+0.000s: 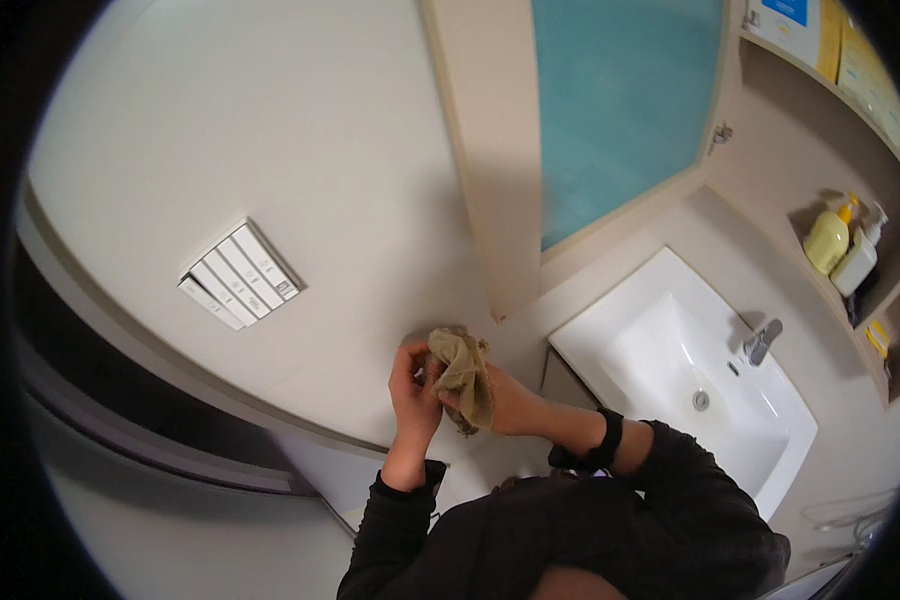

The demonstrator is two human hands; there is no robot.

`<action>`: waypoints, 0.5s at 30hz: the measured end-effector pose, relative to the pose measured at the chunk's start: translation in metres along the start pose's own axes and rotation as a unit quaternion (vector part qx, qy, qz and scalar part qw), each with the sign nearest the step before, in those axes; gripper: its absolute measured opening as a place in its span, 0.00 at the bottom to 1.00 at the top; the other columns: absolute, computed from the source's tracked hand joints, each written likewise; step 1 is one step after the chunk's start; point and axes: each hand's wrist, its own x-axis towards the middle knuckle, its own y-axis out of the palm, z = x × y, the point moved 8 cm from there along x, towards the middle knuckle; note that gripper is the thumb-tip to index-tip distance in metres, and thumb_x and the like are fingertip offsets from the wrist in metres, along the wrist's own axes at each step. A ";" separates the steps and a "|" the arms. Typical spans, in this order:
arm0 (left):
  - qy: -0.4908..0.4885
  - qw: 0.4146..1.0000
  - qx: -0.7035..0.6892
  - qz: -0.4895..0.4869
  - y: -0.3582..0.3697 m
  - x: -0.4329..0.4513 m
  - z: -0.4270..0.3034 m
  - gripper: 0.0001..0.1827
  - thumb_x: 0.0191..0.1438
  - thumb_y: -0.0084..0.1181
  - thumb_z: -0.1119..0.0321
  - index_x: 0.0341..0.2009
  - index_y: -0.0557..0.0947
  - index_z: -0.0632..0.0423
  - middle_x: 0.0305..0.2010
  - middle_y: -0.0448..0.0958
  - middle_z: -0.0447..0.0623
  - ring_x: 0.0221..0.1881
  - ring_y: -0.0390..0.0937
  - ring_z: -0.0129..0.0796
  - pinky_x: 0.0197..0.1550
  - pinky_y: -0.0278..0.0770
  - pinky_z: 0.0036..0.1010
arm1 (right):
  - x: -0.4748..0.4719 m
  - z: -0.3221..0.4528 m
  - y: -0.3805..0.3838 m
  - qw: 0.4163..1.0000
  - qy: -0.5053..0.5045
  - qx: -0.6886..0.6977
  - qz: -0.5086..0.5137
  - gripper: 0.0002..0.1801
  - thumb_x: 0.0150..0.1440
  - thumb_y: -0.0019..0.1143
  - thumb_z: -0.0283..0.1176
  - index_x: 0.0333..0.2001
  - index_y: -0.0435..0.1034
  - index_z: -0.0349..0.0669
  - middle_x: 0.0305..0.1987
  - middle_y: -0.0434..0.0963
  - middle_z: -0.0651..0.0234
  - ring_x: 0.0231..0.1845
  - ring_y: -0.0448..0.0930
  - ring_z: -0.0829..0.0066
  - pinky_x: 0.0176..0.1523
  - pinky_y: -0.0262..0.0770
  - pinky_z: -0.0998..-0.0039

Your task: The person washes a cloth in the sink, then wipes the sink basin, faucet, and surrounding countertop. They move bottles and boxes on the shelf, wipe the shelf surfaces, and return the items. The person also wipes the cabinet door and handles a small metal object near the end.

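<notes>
Both my hands hold a crumpled, frayed olive-brown cloth [463,371] in front of a pale wall. My left hand [415,386] pinches its left edge, with the fingers bent. My right hand [514,401] is at the cloth's right side, and its fingers are largely hidden behind the folds. A black band is around the right wrist. To the right of my hands is a white washbasin [622,337] with a chrome faucet [763,343].
A multi-button white wall switch panel [241,274] is at the left. A cabinet with a blue-green panel [630,112] is above the basin. Shelves at the right hold a yellow pump bottle [827,240] and a white pump bottle [856,261]. A dark doorway [150,382] is at lower left.
</notes>
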 end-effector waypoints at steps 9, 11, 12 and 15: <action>-0.009 0.998 0.004 0.065 0.043 0.000 0.006 0.09 0.61 0.54 0.69 0.44 0.75 0.58 0.37 0.74 0.47 0.37 0.72 0.28 0.34 0.74 0.22 | -0.047 -0.018 -0.058 0.960 0.136 0.137 -0.204 0.24 0.67 0.43 0.45 0.54 0.64 0.35 0.51 0.74 0.63 0.50 0.73 0.73 0.55 0.68 0.71; 0.012 0.995 0.020 0.096 0.057 -0.001 0.007 0.08 0.60 0.54 0.70 0.43 0.76 0.58 0.36 0.74 0.47 0.37 0.72 0.28 0.34 0.74 0.23 | -0.061 -0.022 -0.066 0.947 0.177 0.143 -0.228 0.25 0.67 0.42 0.47 0.54 0.64 0.35 0.51 0.74 0.64 0.51 0.71 0.76 0.55 0.68 0.71; 0.010 0.994 0.031 0.106 0.062 -0.003 0.010 0.07 0.60 0.54 0.71 0.42 0.76 0.58 0.35 0.74 0.46 0.36 0.72 0.28 0.35 0.73 0.23 | -0.067 -0.023 -0.067 0.943 0.190 0.151 -0.227 0.25 0.67 0.41 0.46 0.56 0.63 0.36 0.53 0.73 0.66 0.53 0.70 0.76 0.57 0.66 0.72; 0.003 0.990 0.028 0.141 0.080 -0.007 0.015 0.05 0.59 0.53 0.73 0.40 0.77 0.58 0.34 0.75 0.46 0.34 0.72 0.27 0.35 0.72 0.23 | -0.087 -0.025 -0.075 0.927 0.223 0.170 -0.250 0.26 0.68 0.40 0.46 0.58 0.62 0.37 0.54 0.71 0.68 0.56 0.68 0.78 0.60 0.64 0.74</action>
